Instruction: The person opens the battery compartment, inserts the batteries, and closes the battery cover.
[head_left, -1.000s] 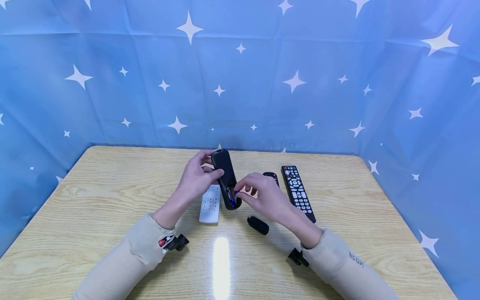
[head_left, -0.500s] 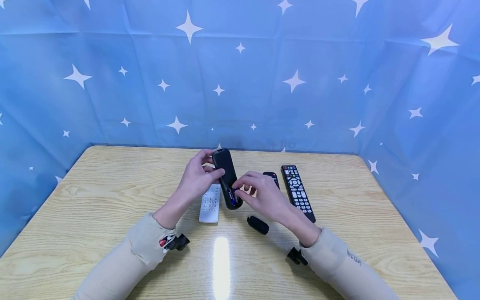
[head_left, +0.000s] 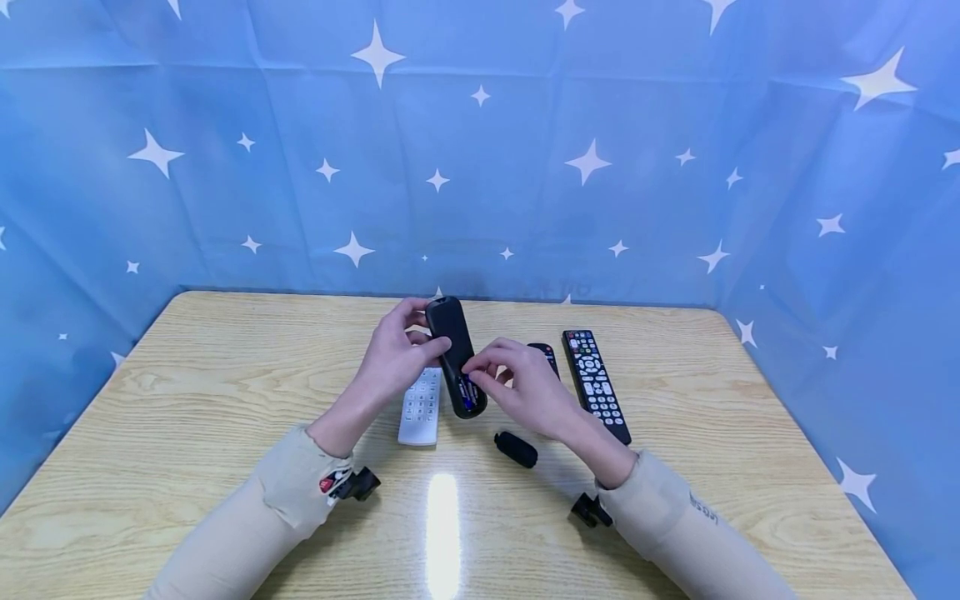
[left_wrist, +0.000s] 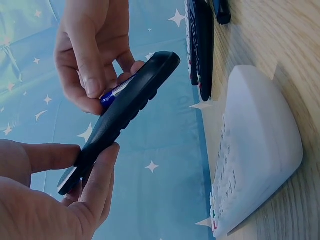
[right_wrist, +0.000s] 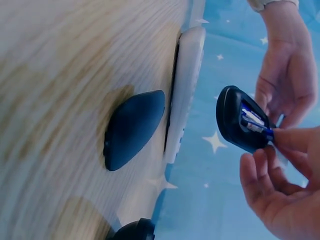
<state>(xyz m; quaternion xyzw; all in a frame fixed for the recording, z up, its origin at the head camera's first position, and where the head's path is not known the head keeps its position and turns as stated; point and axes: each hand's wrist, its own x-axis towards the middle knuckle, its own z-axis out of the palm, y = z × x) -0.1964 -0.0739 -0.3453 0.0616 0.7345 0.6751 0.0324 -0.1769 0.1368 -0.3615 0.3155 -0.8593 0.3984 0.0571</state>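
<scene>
My left hand (head_left: 393, 354) grips a black remote control (head_left: 452, 329) above the table, thumb across its back, with the battery compartment facing up. My right hand (head_left: 531, 390) is at the compartment, thumb and forefinger pinching the end of a blue battery (left_wrist: 111, 96). In the left wrist view that end stands raised out of the remote. Another blue-and-white battery (right_wrist: 250, 116) lies in the compartment in the right wrist view. The black battery cover (head_left: 516, 449) lies loose on the table below my right hand.
Under the held remote lies a white remote (head_left: 418, 412). To the right rests a long black remote (head_left: 596, 385), beside another black remote (head_left: 545, 350) partly hidden by my right hand. A blue star-patterned cloth (head_left: 480, 167) hangs behind the wooden table (head_left: 262, 375).
My right hand has shifted slightly up and left along the compartment, and the battery has gone lower into it. The held remote has barely moved; the left hand keeps its grip.
</scene>
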